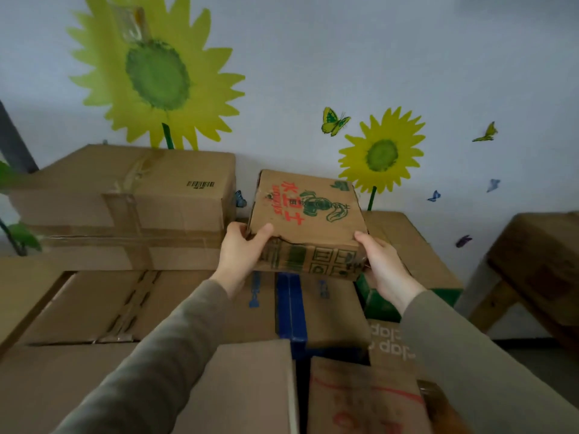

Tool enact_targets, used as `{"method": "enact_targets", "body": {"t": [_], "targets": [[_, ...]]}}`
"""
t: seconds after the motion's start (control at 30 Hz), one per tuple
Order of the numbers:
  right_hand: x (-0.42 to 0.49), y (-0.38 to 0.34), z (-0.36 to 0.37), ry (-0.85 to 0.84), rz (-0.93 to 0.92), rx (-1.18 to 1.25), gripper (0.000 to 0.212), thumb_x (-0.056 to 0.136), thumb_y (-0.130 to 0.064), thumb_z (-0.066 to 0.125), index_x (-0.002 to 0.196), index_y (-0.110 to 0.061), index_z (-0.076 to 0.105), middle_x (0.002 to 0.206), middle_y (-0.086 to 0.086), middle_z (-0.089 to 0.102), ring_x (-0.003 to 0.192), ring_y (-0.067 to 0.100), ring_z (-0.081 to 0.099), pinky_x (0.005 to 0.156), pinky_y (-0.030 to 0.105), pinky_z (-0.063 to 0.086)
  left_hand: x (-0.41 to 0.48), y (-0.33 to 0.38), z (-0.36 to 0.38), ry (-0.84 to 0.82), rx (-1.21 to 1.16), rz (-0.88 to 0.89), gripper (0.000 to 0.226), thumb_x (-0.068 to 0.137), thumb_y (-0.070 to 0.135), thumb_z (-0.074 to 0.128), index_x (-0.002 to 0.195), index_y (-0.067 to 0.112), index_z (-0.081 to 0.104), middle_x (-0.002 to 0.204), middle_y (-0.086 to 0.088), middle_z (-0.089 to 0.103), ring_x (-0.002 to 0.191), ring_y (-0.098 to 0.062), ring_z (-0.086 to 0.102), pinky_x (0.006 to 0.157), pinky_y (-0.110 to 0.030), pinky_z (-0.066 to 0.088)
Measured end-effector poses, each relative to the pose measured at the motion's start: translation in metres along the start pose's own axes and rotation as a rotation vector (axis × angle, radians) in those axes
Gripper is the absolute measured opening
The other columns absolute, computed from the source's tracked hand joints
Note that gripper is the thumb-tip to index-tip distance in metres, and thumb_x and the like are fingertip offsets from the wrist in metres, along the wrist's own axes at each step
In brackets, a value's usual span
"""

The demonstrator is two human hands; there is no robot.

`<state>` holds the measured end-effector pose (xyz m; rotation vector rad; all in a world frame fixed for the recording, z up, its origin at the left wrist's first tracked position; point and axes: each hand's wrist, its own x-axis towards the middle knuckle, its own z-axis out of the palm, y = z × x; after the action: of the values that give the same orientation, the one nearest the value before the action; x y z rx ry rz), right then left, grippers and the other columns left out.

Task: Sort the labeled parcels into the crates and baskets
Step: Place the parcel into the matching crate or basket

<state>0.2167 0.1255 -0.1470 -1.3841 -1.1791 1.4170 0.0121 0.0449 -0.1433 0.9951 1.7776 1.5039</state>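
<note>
Both hands, left and right, grip near corners of tilted carton above stacked boxes; open wall behind.

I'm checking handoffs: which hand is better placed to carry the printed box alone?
Likely the left hand: its thumb lies on top of the printed box, fingers curled round the left corner. The right hand only grips the near right corner.
</note>
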Motion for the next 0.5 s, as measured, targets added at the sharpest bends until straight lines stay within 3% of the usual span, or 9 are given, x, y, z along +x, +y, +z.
{"method": "enact_targets", "body": {"t": [0.1,0.23,0.37,0.43,0.5], "targets": [[-0.029,-0.001,-0.003,0.033,-0.022,0.037,0.015,0.093,-0.029,0.055,0.102,-0.016,0.056,0.095,0.002,0.064,0.091,0.017,0.058,0.093,0.035,0.044,-0.018,0.004,-0.011,-0.019,-0.108,0.003,0.051,0.090,0.046,0.055,0.125,0.010,0.042,0.112,-0.002,0.055,0.101,-0.017,0.055,0.079,-0.027,0.044],[-0.058,-0.002,-0.004,0.052,-0.036,0.065,0.011,0.094,-0.029,0.054,0.088,-0.020,0.057,0.096,0.005,0.065,0.101,0.023,0.059,0.098,0.040,0.044,-0.036,0.008,-0.022,0.007,-0.247,-0.001,0.041,0.094,0.053,0.042,0.115,0.018,0.047,0.101,0.002,0.058,0.092,-0.011,0.056,0.071,-0.025,0.045],[-0.077,-0.001,-0.006,0.070,-0.051,0.109,0.011,0.095,-0.026,0.053,0.090,-0.018,0.058,0.096,0.007,0.066,0.098,0.023,0.060,0.096,0.039,0.046,-0.043,0.007,-0.031,0.005,-0.321,-0.054,0.032,0.096,0.050,0.039,0.112,0.024,0.050,0.112,-0.005,0.061,0.105,-0.020,0.058,0.096,-0.043,0.046],[-0.081,-0.003,-0.007,0.067,-0.053,0.129,0.011,0.095,-0.026,0.053,0.091,-0.017,0.058,0.098,0.009,0.067,0.098,0.024,0.061,0.099,0.043,0.046,-0.044,0.009,-0.036,0.012,-0.339,-0.092,0.025,0.095,0.044,0.045,0.108,0.024,0.052,0.115,-0.008,0.061,0.107,-0.023,0.058,0.100,-0.046,0.044],[-0.082,-0.006,-0.007,0.053,-0.045,0.157,0.011,0.095,-0.025,0.052,0.091,-0.016,0.058,0.097,0.010,0.067,0.096,0.024,0.061,0.098,0.044,0.046,-0.045,0.015,-0.039,0.002,-0.405,-0.150,0.035,0.089,0.046,0.056,0.108,0.017,0.057,0.110,-0.008,0.066,0.103,-0.022,0.060,0.102,-0.045,0.043]]}}
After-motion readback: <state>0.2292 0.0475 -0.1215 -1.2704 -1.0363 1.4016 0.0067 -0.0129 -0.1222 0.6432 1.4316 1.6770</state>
